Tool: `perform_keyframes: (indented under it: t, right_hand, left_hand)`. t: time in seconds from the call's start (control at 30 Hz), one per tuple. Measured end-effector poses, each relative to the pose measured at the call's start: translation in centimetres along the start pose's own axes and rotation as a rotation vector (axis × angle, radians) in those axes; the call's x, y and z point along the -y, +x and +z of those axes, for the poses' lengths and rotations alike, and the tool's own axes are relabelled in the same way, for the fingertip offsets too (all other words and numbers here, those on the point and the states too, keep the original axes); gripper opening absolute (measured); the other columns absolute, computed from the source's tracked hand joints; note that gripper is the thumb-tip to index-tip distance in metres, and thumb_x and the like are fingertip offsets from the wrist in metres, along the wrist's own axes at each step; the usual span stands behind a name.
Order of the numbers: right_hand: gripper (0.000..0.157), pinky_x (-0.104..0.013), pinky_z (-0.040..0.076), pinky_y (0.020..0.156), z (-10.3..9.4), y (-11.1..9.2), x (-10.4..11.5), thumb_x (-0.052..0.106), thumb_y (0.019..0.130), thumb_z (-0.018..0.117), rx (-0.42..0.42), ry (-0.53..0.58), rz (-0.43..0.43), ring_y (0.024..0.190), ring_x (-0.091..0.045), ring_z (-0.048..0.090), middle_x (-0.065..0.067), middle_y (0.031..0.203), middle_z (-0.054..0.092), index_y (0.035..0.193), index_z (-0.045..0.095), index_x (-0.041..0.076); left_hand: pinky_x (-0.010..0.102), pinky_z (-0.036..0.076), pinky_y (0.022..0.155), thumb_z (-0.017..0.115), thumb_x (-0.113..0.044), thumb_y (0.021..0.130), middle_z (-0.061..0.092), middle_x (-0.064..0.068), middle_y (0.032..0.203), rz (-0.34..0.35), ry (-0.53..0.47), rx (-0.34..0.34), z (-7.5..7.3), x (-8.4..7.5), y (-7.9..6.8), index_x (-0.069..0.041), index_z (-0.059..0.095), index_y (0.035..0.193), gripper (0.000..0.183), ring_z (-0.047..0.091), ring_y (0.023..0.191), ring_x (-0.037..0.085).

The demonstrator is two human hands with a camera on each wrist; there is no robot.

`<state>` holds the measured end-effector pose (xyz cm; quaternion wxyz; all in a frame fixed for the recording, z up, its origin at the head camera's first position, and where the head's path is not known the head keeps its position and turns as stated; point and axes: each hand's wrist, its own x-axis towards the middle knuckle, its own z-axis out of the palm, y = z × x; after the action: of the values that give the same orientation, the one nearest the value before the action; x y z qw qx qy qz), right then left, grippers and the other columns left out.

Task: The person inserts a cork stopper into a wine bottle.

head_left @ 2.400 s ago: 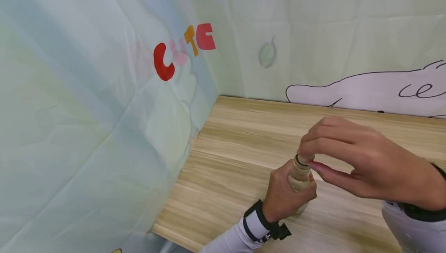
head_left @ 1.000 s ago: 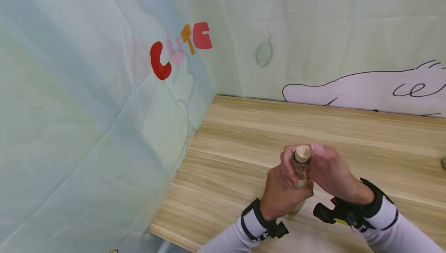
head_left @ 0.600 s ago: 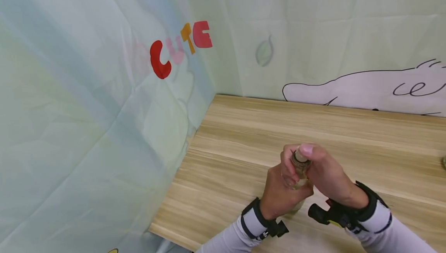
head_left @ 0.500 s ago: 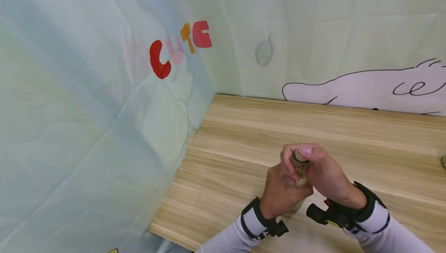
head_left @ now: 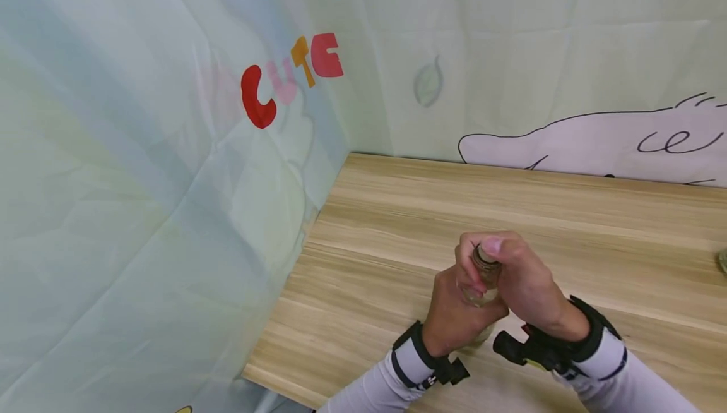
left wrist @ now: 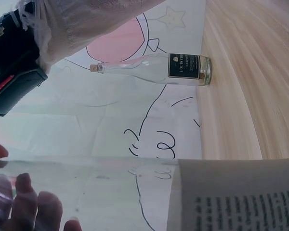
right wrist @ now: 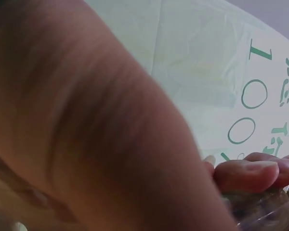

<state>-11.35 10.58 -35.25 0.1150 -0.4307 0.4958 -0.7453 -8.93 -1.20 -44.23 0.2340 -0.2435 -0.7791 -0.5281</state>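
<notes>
In the head view my left hand (head_left: 454, 312) grips the body of a clear glass bottle (head_left: 480, 299), which stands upright on the wooden table. My right hand (head_left: 528, 280) has its fingers curled round the bottle's neck, and its thumb presses on the cork (head_left: 485, 254) in the mouth. Close up in the left wrist view, the same bottle bears a pale printed label (left wrist: 241, 192); fingertips (left wrist: 26, 204) show at lower left. The right wrist view is mostly filled by my blurred forearm or hand, with curled fingers (right wrist: 245, 175) on the glass.
A second clear bottle (left wrist: 144, 70), corked and with a dark label, stands on the table farther right; only its edge (head_left: 723, 261) enters the head view. Printed cloth walls (head_left: 397, 84) border the wood-grain table (head_left: 369, 230) on the left and back.
My right hand has gone from pinching the cork from above to wrapping the neck, and its thumb has moved onto the cork. My left hand keeps its grip on the bottle.
</notes>
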Motion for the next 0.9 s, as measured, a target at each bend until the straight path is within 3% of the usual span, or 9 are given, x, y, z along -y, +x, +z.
perform_keyframes:
  t: [0.17,0.4,0.63,0.9]
  right_hand:
    - [0.038,-0.04,0.037,0.048,-0.02,-0.24,-0.22,0.01,0.095,0.017,-0.013,0.006,-0.016,0.049,-0.025,0.04,-0.009,0.059,0.039,0.074,0.047,0.003]
    - [0.051,-0.041,0.036,0.052,-0.25,-0.31,-0.38,0.035,0.103,0.018,-0.01,0.036,-0.012,0.05,-0.028,0.037,-0.01,0.062,0.038,0.075,0.047,0.003]
    - [0.052,-0.04,0.036,0.05,-0.22,-0.26,-0.27,0.035,0.103,0.017,0.0,0.031,-0.024,0.049,-0.029,0.035,-0.01,0.062,0.038,0.076,0.047,0.002]
    - [0.054,-0.042,0.037,0.046,-0.33,-0.43,-0.17,0.038,0.104,0.015,0.014,0.055,-0.002,0.05,-0.026,0.038,-0.011,0.062,0.04,0.079,0.047,0.003]
  left_hand:
    - [0.012,0.047,0.061,0.084,-0.001,0.064,0.067,-0.001,0.082,-0.004,-0.005,0.008,0.13,-0.11,0.0,-0.007,0.065,0.094,0.036,0.052,0.075,-0.007]
    - [0.012,0.046,0.057,0.083,0.002,0.064,0.065,0.003,0.076,0.003,-0.055,0.002,0.26,0.04,-0.01,-0.006,0.064,0.09,0.033,0.051,0.072,-0.005]
    - [0.012,0.046,0.058,0.083,0.001,0.063,0.066,0.004,0.075,-0.004,-0.039,-0.005,0.31,-0.03,0.04,-0.007,0.063,0.088,0.033,0.054,0.069,-0.001]
    - [0.015,0.048,0.06,0.08,0.001,0.068,0.066,0.006,0.079,-0.051,-0.098,0.013,0.07,-0.51,-0.06,-0.006,0.064,0.092,0.03,0.055,0.072,0.001]
